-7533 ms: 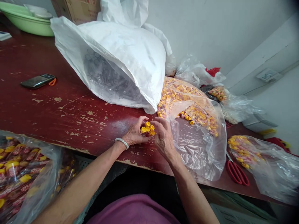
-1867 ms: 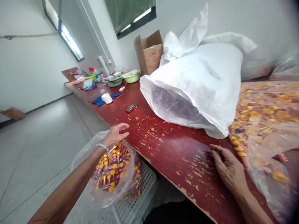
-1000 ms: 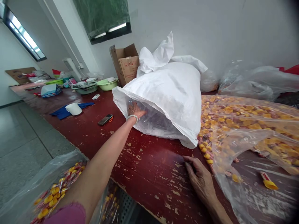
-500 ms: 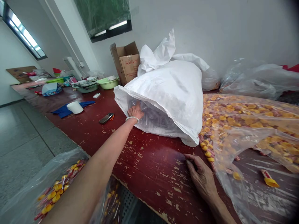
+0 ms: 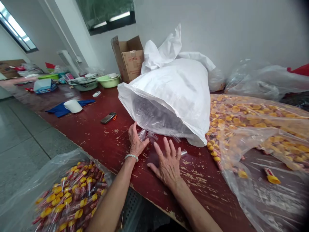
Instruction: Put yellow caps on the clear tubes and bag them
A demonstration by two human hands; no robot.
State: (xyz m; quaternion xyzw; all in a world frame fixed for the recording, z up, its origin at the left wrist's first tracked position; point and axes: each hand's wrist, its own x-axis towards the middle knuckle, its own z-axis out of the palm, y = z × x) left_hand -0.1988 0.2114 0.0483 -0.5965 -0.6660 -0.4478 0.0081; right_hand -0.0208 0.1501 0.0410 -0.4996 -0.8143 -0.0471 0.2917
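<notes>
A big white woven sack point(image 5: 178, 80) lies on its side on the red table, its mouth gaping toward me. Inside are many clear plastic tubes point(image 5: 154, 116), and several have spilled out past the lip. My left hand point(image 5: 137, 141), a beaded bracelet at its wrist, rests by these loose tubes point(image 5: 143, 134) with thumb and fingers apart. Just right of it my right hand point(image 5: 167, 162) is spread, palm down, over the table. One clear tube point(image 5: 183, 152) lies beyond its fingertips. Neither hand grips anything that I can see.
At right, a clear plastic sheet point(image 5: 241, 135) partly covers a heap of yellow-capped tubes point(image 5: 224, 112). A bag of similar tubes point(image 5: 72, 193) stands below the table edge at left. A phone point(image 5: 108, 118), a white roll point(image 5: 73, 106) and a cardboard box point(image 5: 132, 61) are farther back.
My left hand has come out of the sack's mouth onto the table. Clear tubes now lie in front of the sack. My right hand has moved left and spread its fingers.
</notes>
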